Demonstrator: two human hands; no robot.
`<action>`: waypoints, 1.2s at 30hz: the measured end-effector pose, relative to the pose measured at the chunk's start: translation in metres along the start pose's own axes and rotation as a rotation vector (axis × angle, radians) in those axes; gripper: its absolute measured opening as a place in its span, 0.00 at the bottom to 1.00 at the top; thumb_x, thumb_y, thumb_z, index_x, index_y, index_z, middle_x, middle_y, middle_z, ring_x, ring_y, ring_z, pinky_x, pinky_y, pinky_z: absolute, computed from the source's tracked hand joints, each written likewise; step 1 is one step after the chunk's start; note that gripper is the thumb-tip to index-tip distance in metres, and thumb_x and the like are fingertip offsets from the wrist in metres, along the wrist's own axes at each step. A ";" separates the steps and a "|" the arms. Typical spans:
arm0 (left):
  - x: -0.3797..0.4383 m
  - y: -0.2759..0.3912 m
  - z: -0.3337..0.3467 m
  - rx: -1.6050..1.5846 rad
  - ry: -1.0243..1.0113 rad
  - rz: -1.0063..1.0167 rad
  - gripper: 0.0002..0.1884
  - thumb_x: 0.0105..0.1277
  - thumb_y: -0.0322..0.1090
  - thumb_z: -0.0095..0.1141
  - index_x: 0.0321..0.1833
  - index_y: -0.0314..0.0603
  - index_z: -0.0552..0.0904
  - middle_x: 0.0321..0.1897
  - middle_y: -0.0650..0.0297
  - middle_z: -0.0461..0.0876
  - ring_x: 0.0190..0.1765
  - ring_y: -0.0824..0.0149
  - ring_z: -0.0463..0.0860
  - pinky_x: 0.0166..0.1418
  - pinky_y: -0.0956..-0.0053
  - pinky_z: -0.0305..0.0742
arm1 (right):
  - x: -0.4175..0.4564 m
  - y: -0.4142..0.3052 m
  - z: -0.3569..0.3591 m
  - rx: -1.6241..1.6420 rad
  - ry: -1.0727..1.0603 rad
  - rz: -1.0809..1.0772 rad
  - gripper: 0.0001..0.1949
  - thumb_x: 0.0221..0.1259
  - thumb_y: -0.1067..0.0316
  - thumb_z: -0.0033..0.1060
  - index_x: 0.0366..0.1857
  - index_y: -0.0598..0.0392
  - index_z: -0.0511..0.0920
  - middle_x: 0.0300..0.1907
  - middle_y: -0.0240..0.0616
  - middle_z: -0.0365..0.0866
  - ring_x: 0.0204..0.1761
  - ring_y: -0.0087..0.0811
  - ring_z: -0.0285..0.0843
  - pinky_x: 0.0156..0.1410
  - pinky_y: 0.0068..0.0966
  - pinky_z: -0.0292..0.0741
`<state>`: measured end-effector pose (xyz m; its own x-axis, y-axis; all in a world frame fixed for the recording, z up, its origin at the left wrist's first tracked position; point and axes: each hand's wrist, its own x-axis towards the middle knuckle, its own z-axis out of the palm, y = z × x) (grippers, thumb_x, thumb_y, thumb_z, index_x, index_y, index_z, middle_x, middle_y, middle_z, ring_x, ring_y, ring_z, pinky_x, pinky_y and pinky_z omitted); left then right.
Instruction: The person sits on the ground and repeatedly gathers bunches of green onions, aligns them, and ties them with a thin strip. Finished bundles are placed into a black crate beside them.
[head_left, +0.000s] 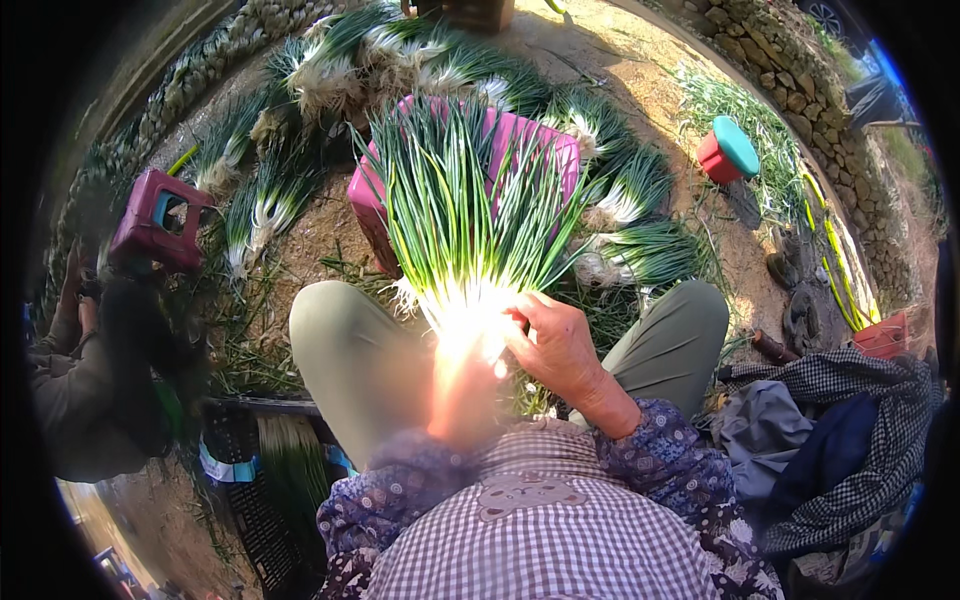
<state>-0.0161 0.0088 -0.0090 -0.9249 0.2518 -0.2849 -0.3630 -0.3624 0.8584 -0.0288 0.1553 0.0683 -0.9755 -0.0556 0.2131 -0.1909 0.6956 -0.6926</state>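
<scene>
A fanned bunch of spring onions (457, 217), green tops pointing away from me, is held over my lap. My left hand (469, 349) grips its white lower stems; strong glare washes out the fingers and the roots. At the right side of these stems, my right hand (555, 341) has bent fingers, with thumb and fingertips touching the bunch. Glare hides whether anything is pinched there. Behind the leaves stands a pink plastic stool or crate (559, 146), partly covered by them.
Piled spring onions (326, 82) lie beyond the pink plastic, with smaller bundles (649, 251) at right. A purple stool (161, 217) and another person's arm (67, 352) are left. A black crate (259, 517) holds onions. A red-and-green stool (727, 150) and cloths (825, 442) are right.
</scene>
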 end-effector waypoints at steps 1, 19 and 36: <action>0.002 -0.005 -0.001 0.004 -0.002 0.024 0.15 0.75 0.45 0.49 0.53 0.43 0.77 0.38 0.65 0.86 0.23 0.79 0.76 0.18 0.87 0.58 | 0.019 -0.003 0.006 0.099 0.093 -0.069 0.06 0.59 0.69 0.65 0.33 0.59 0.80 0.27 0.41 0.81 0.28 0.40 0.82 0.34 0.29 0.77; -0.005 0.035 0.024 -0.240 0.103 -0.260 0.17 0.78 0.46 0.42 0.50 0.40 0.78 0.31 0.64 0.84 0.18 0.74 0.75 0.16 0.85 0.59 | 0.041 0.029 0.025 0.416 0.246 0.215 0.03 0.62 0.74 0.65 0.32 0.60 0.82 0.25 0.30 0.83 0.27 0.14 0.78 0.31 0.15 0.74; -0.016 0.066 0.034 -0.103 -0.048 -0.061 0.10 0.71 0.37 0.52 0.45 0.37 0.79 0.30 0.69 0.79 0.29 0.78 0.76 0.32 0.83 0.70 | -0.031 -0.026 -0.006 0.967 0.079 0.153 0.04 0.74 0.71 0.52 0.41 0.59 0.71 0.38 0.36 0.84 0.32 0.15 0.80 0.39 0.16 0.81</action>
<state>-0.0209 0.0114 0.0664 -0.8950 0.3182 -0.3125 -0.4307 -0.4347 0.7909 0.0067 0.1428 0.0840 -0.9937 0.0591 0.0957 -0.1056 -0.1968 -0.9748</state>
